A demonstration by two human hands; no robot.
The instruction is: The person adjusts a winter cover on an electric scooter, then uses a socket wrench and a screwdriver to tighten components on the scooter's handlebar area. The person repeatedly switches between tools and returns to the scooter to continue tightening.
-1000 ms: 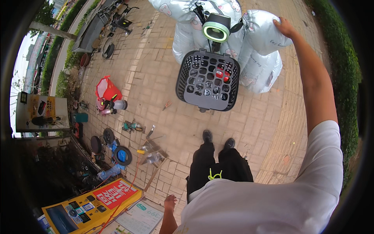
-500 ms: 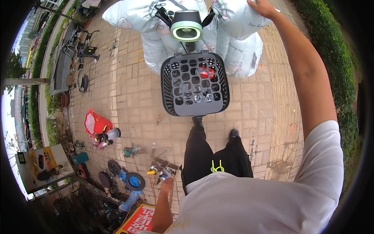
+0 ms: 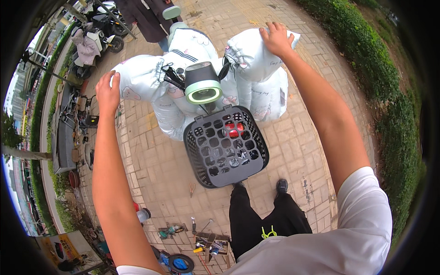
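In front of me stands an electric scooter draped in a white quilted windshield cover with padded sleeves over both handlebars. My left hand has its fingers bent against the outer end of the left padded handlebar sleeve. On the right padded handlebar sleeve, my right hand is curled over the top of its outer end. A headlight with a pale green rim sits between the sleeves. Below it, a black lidded basket faces me, and something red shows through its lid.
Behind the scooter stands a person in a dark coat. Pliers and a wooden tool tray lie on the paving near my feet, with a small tyre beside them. Parked scooters line the left; a hedge runs along the right.
My left hand has left the tool tray at lower left and come up to the left handlebar sleeve. The right hand stays on its sleeve. The view has shifted, and a person now shows behind the scooter.
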